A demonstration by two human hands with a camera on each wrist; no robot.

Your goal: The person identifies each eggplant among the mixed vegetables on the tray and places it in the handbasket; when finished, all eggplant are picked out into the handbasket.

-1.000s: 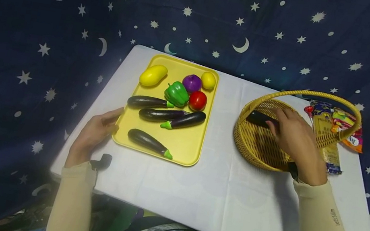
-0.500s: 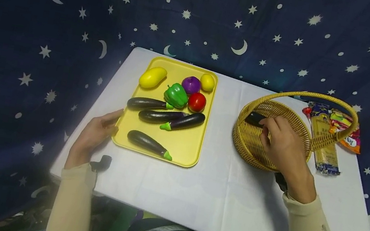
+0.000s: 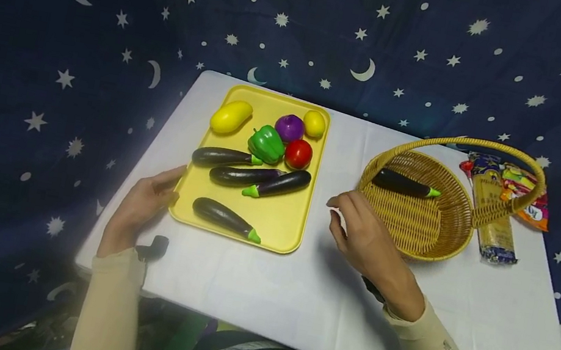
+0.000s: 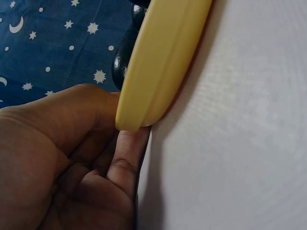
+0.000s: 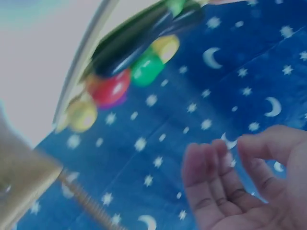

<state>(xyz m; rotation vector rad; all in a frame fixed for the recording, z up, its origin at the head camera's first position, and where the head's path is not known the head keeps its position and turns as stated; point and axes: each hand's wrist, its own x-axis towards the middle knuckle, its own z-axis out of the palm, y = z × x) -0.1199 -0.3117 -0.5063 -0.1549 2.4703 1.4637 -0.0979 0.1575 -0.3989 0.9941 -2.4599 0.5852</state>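
At the left edge of a yellow tray (image 3: 283,225), my left hand (image 3: 140,204) grips the rim; the left wrist view has the tray's side (image 4: 163,57) between thumb and finger. On the tray lie several eggplants, one eggplant (image 3: 223,217) apart near the front. Behind them are a green bell pepper (image 3: 266,144), a tomato (image 3: 298,154), a purple round vegetable (image 3: 289,128), a lemon (image 3: 314,123) and a mango (image 3: 231,116). My right hand (image 3: 367,239) hovers between tray and basket, fingers loosely bent, holding nothing. Another eggplant (image 3: 403,183) lies inside the wicker basket (image 3: 458,242).
The basket's tall handle (image 3: 477,143) arches above it. Right of the basket lie a long pasta packet (image 3: 493,217), a colourful snack bag (image 3: 536,211) and a small red item (image 3: 466,166). A starry dark blue cloth (image 3: 304,30) hangs behind the white table (image 3: 260,295).
My right hand has let go of the eggplant, leaving it in the basket, and has moved left out of the basket toward the tray. My left hand has stayed at the tray's edge.
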